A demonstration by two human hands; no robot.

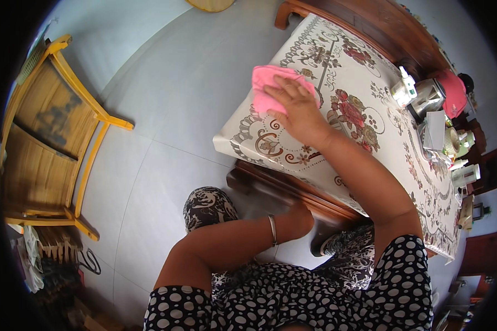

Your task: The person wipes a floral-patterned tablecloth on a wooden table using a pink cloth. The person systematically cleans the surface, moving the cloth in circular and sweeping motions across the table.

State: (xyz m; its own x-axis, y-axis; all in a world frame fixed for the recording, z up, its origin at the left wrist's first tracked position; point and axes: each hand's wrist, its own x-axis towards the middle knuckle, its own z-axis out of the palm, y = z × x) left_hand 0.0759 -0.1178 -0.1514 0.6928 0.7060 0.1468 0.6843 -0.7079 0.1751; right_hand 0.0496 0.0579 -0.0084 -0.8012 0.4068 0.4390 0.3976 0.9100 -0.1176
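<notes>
A folded pink cloth [270, 83] lies at the left edge of the flowered tablecloth [259, 132], part of it reaching past the table's side. On top of it rests my right hand [299, 107], fingers bent over the fabric and pressing it down. My left hand [298, 220], with a silver bangle [273, 230] at the wrist, is low beside the table's wooden frame [292, 185]. Its fingers are turned away and hidden, so I cannot see whether it holds anything.
A white spray bottle [404, 88], a metal kettle [428, 98] and several small containers stand along the table's right side. A wooden bench back [370, 22] rises behind it. To the left is a yellow wooden chair [55, 116] on the grey tiled floor [165, 105].
</notes>
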